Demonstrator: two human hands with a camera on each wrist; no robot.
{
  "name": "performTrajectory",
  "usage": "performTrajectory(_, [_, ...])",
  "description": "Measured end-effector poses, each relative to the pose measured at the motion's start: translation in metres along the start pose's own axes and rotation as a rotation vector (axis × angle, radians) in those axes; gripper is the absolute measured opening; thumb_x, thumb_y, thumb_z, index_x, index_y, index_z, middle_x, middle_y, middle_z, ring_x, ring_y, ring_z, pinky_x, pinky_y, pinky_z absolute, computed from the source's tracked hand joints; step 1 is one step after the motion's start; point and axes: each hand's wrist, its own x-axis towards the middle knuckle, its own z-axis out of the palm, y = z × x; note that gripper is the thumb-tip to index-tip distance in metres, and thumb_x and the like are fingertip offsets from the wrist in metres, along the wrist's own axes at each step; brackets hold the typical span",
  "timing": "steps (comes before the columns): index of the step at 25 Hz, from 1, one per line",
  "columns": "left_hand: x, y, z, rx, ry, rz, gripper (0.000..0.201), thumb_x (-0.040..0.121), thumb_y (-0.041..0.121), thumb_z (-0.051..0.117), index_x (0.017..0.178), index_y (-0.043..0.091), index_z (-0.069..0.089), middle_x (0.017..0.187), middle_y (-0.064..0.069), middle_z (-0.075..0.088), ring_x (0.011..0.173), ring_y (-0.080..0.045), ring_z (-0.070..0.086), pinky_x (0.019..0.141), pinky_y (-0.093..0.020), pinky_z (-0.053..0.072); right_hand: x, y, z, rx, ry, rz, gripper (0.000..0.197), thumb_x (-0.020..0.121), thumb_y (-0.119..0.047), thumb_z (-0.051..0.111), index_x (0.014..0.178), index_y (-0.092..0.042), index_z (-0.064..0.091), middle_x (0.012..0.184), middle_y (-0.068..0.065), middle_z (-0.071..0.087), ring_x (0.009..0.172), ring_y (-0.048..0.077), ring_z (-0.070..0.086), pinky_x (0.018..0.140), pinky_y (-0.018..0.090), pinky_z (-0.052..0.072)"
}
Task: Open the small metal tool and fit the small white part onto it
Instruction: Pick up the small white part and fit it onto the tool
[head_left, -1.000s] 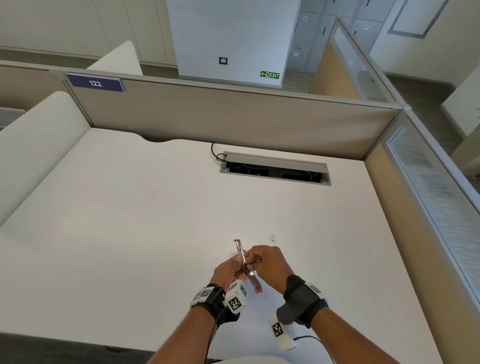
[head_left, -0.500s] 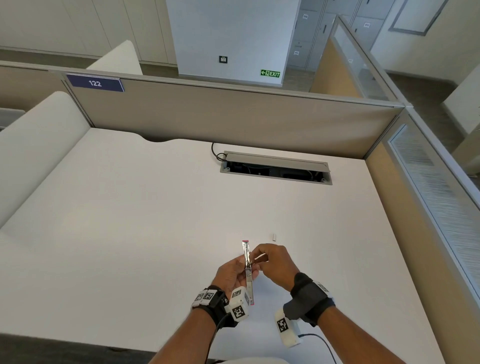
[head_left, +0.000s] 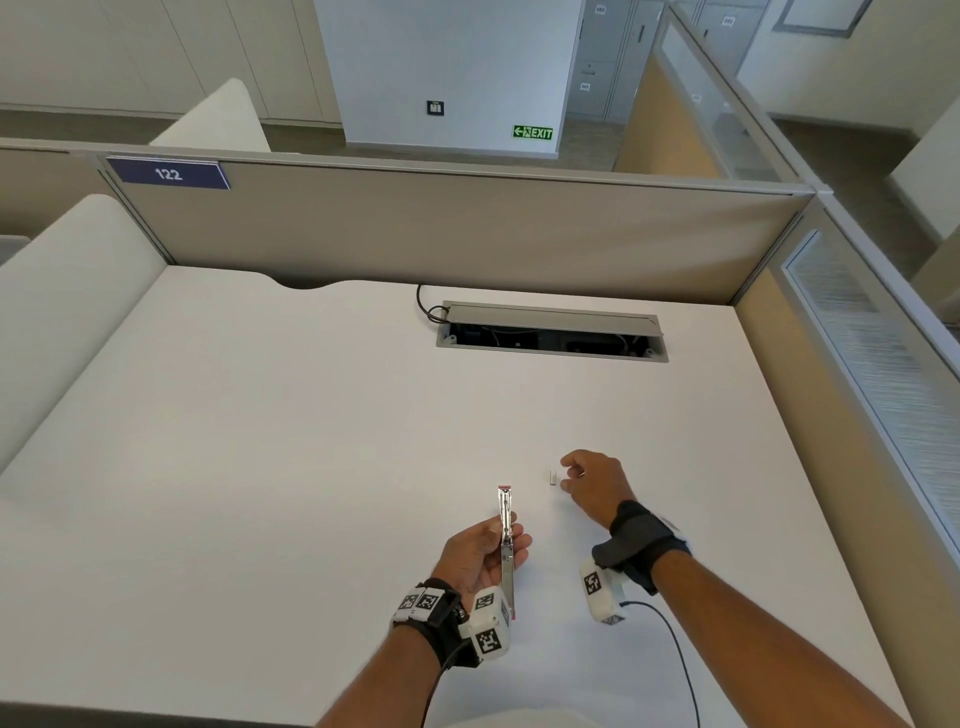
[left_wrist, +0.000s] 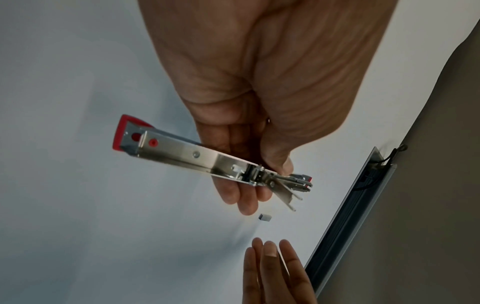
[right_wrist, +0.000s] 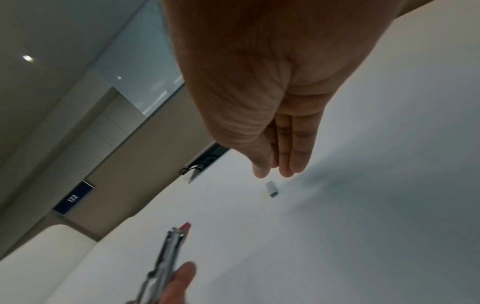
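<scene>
From the head view, the left hand (head_left: 480, 553) holds the small metal stapler (head_left: 505, 540) upright above the white desk (head_left: 260, 441), thumb and fingers curled round its middle, red-tipped end pointing away. The stapler is swung open into one long strip. A second ago both hands were on it; now the right hand (head_left: 592, 483) has let go and moved out to the right and farther away. Its thumb and fingers are loosely spread just beside the small white staple block (head_left: 552, 477), which lies on the desk a little beyond and right of the stapler. No contact is visible yet. Farther back sits the open cable tray (head_left: 550, 338).

In the left wrist view, the stapler (left_wrist: 207, 162) crosses the left hand's fingers (left_wrist: 233, 193) with the thumb pressing it against them; the hinge and spring parts fan out at one end, so the opening step looks done. The staple block (left_wrist: 265, 217) lies free on the desk between that hand and the right hand's straight fingertips (left_wrist: 270, 253).

The right wrist view shows the right hand (right_wrist: 275, 123) with thumb and fingers extended and slightly parted, tips close above the staple block (right_wrist: 272, 188), holding nothing. The picture is blurred, so the reach is probably under way. Judging by this, picking up the block comes next, then loading it into the opened stapler (right_wrist: 168, 257).
</scene>
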Motion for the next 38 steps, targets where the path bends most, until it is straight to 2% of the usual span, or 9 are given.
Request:
performTrajectory(4, [0.006, -0.001, -0.003, 0.009, 0.010, -0.017, 0.025, 0.102, 0.000, 0.055, 0.120, -0.010, 0.069, 0.104, -0.022, 0.080, 0.089, -0.034, 0.079, 0.084, -0.043, 0.066, 0.020, 0.007, 0.004, -0.139, -0.104, 0.023, 0.052, 0.088, -0.019, 0.079, 0.137, -0.012, 0.065, 0.127, 0.010, 0.067, 0.106, 0.021, 0.060, 0.095, 0.026, 0.045])
performTrajectory(7, [0.011, -0.002, -0.005, 0.006, 0.024, -0.024, 0.027, 0.102, -0.001, 0.054, 0.123, -0.010, 0.068, 0.112, -0.026, 0.078, 0.090, -0.034, 0.079, 0.083, -0.043, 0.066, 0.024, 0.001, 0.008, -0.258, -0.150, 0.006, 0.045, 0.093, -0.027, 0.072, 0.137, -0.020, 0.065, 0.132, 0.006, 0.061, 0.126, 0.026, 0.058, 0.105, 0.035, 0.046])
performTrajectory(11, [0.015, -0.005, -0.004, 0.006, 0.028, -0.032, 0.026, 0.102, 0.001, 0.056, 0.124, -0.008, 0.068, 0.124, -0.029, 0.073, 0.090, -0.033, 0.080, 0.084, -0.042, 0.066, 0.021, -0.009, 0.011, -0.406, -0.084, -0.051, 0.021, 0.096, -0.018, 0.059, 0.108, -0.020, 0.076, 0.117, 0.005, 0.066, 0.110, 0.027, 0.065, 0.090, 0.037, 0.055])
performTrajectory(16, [0.017, -0.010, -0.005, 0.025, 0.031, -0.065, 0.025, 0.103, 0.001, 0.053, 0.121, -0.006, 0.069, 0.108, -0.021, 0.081, 0.089, -0.029, 0.081, 0.087, -0.042, 0.064, 0.018, -0.011, 0.012, -0.392, -0.059, -0.055, 0.015, 0.093, -0.013, 0.060, 0.100, -0.017, 0.073, 0.108, 0.004, 0.071, 0.098, 0.027, 0.068, 0.080, 0.035, 0.054])
performTrajectory(22, [0.013, -0.010, -0.005, 0.049, 0.028, -0.063, 0.025, 0.103, 0.000, 0.051, 0.112, -0.003, 0.074, 0.108, -0.017, 0.081, 0.093, -0.029, 0.080, 0.092, -0.043, 0.061, 0.010, -0.008, 0.003, -0.107, -0.022, 0.000, 0.005, 0.087, -0.020, 0.076, 0.087, -0.015, 0.075, 0.093, -0.001, 0.078, 0.090, 0.024, 0.071, 0.083, 0.037, 0.059])
performTrajectory(24, [0.011, -0.011, -0.005, 0.056, 0.028, -0.063, 0.024, 0.103, 0.000, 0.051, 0.110, -0.002, 0.074, 0.108, -0.017, 0.082, 0.093, -0.028, 0.080, 0.092, -0.042, 0.061, 0.004, -0.009, 0.002, -0.009, -0.065, -0.051, 0.009, 0.085, -0.021, 0.082, 0.084, -0.014, 0.076, 0.089, -0.002, 0.079, 0.088, 0.021, 0.072, 0.084, 0.039, 0.060])
performTrajectory(28, [0.007, -0.013, -0.003, 0.086, 0.029, -0.048, 0.026, 0.104, -0.001, 0.050, 0.117, -0.004, 0.072, 0.112, -0.018, 0.081, 0.097, -0.029, 0.079, 0.091, -0.040, 0.062, -0.017, -0.020, 0.005, 0.083, -0.191, -0.156, 0.012, 0.081, -0.024, 0.087, 0.083, -0.015, 0.079, 0.084, -0.002, 0.081, 0.084, 0.017, 0.076, 0.082, 0.033, 0.063])
performTrajectory(33, [0.003, -0.016, -0.003, 0.099, -0.001, -0.040, 0.029, 0.104, -0.002, 0.048, 0.123, -0.005, 0.071, 0.118, -0.021, 0.078, 0.108, -0.035, 0.074, 0.096, -0.043, 0.060, -0.037, -0.032, 0.014, 0.047, -0.260, -0.220, 0.004, 0.081, -0.019, 0.083, 0.082, -0.016, 0.081, 0.082, -0.003, 0.080, 0.080, 0.015, 0.076, 0.083, 0.039, 0.065])
performTrajectory(38, [0.002, -0.020, -0.006, 0.105, -0.009, -0.024, 0.029, 0.104, 0.000, 0.049, 0.122, -0.004, 0.072, 0.123, -0.024, 0.076, 0.106, -0.033, 0.076, 0.095, -0.043, 0.060, -0.046, -0.037, 0.014, -0.063, -0.288, -0.221, 0.006, 0.081, -0.023, 0.080, 0.085, -0.018, 0.081, 0.089, -0.003, 0.080, 0.086, 0.016, 0.074, 0.087, 0.041, 0.063])
